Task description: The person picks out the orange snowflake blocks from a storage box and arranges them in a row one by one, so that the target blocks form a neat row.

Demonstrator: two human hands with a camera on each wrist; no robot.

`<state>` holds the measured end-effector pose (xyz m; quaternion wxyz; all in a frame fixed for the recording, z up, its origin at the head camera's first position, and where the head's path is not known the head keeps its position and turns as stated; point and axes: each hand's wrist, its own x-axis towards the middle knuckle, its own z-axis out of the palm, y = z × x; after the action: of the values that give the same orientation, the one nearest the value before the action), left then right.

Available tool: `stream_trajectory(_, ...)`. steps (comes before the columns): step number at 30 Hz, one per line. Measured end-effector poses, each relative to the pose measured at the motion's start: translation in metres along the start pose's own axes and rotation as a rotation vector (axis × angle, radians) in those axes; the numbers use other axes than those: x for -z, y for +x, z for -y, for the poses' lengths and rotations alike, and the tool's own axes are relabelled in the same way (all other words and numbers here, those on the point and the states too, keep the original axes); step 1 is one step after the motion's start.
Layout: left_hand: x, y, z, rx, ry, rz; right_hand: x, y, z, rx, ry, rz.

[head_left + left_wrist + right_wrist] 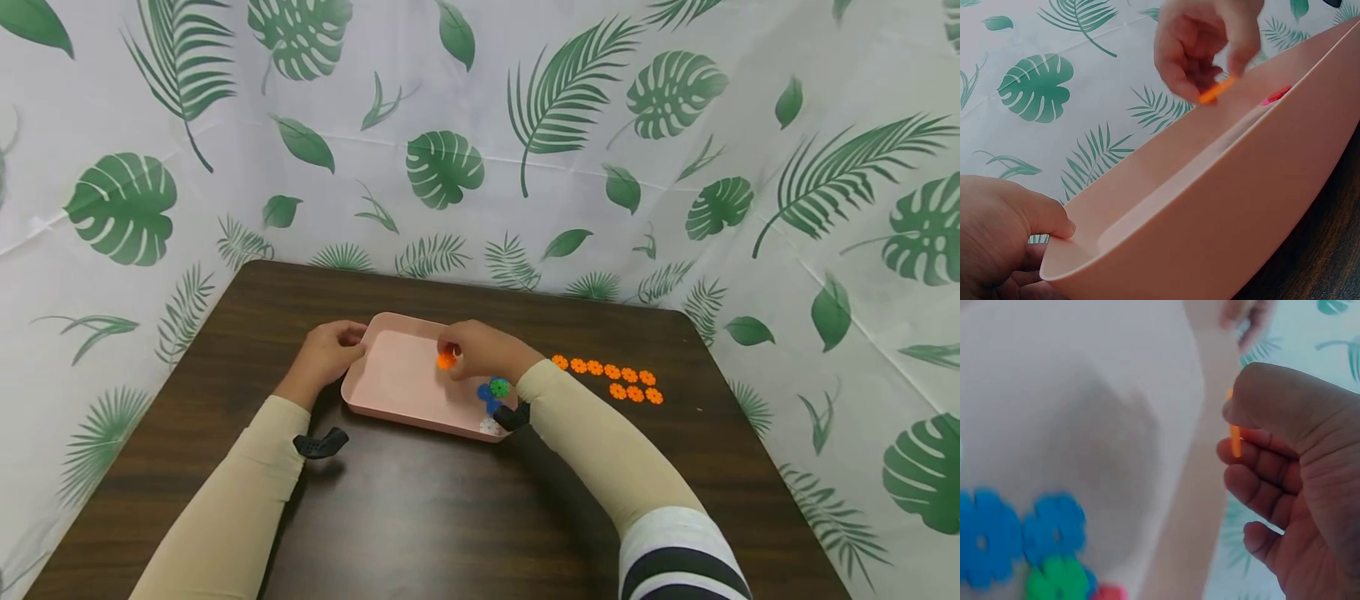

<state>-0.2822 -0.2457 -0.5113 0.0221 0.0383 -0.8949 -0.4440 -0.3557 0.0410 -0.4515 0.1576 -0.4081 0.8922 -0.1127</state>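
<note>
A pink tray (397, 375) lies on the dark wooden table. My left hand (326, 354) grips its left end, thumb inside the rim and fingers outside, as the left wrist view shows. Over the tray, my right hand (487, 346) pinches an orange flower-shaped disc (1235, 428) between thumb and index finger. Blue flower discs (985, 540) and a green one (1059, 581) lie at the tray's right end. A whitish disc (489, 426) is near the front right corner there. The left wrist view also reveals a red disc (1280, 94) inside the tray.
Orange flower discs (595, 367) lie in two rows on the table (420, 517), right of the tray. A white cloth with green leaves (570, 208) hangs behind and beside the table. A black wrist mount (321, 443) juts from the left sleeve.
</note>
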Motion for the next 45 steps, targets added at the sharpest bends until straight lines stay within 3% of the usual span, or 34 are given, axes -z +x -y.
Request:
stream_trajectory(5,0.006,0.001,0.000,-0.001,0.000,0.001,0.022,-0.015,-0.015,-0.024,0.009,-0.104)
stream_trajectory(11,0.009,-0.002,0.004,0.025,0.015,0.008,0.038,-0.044,-0.043,-0.069,0.045,-0.173)
stream_trajectory(16,0.011,-0.003,0.002,0.030,0.004,0.011,0.046,-0.078,-0.075,-0.180,0.100,-0.241)
stream_trajectory(22,0.013,-0.003,-0.001,0.035,0.004,0.011,0.041,-0.125,-0.115,-0.315,0.157,-0.282)
stream_trajectory(28,0.013,-0.004,0.000,0.027,0.007,0.006,0.018,-0.161,-0.148,-0.393,0.142,-0.280)
stream_trajectory(36,0.015,-0.009,0.001,0.042,0.017,0.012,-0.013,-0.173,-0.175,-0.380,0.043,-0.274)
stream_trajectory(45,0.014,-0.010,0.000,0.044,0.009,0.016,-0.016,-0.175,-0.174,-0.383,-0.055,-0.241)
